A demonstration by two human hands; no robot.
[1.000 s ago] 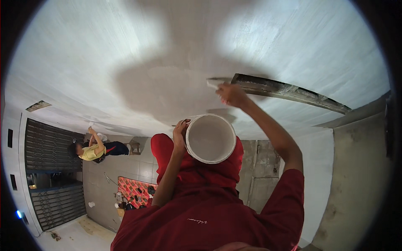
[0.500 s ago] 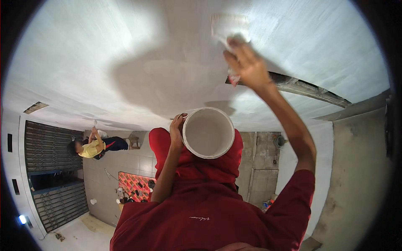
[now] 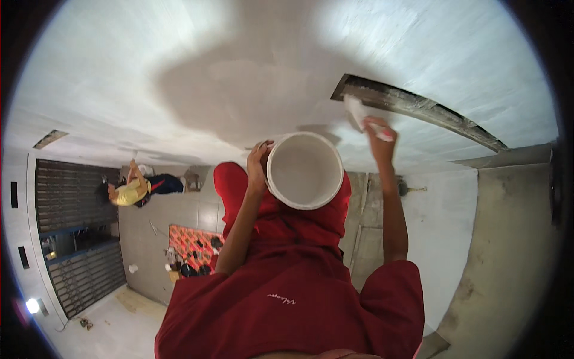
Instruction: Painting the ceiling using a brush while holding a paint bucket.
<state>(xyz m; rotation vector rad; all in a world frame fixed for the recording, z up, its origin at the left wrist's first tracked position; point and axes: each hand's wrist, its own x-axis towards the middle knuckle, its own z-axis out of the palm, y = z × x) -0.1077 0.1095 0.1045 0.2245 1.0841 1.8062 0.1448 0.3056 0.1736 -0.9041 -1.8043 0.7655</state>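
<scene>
My left hand grips the left rim of a white round bucket, which has pale, smooth content or interior and sits over my red trousers. My right hand holds a pale paintbrush with a pinkish part at its handle; its blurred head is beside the left end of a long, dark, narrow recess in the white surface in front of me. A large shadow lies across that surface.
A person in yellow top reaches toward the same surface at left, by a metal folding gate. A red patterned mat with dark items lies on the tiled floor. A plain grey wall stands at right.
My right hand with the brush first swept up over the white surface, then came back down and right to below the recess. The bucket and my left hand appear higher in the picture.
</scene>
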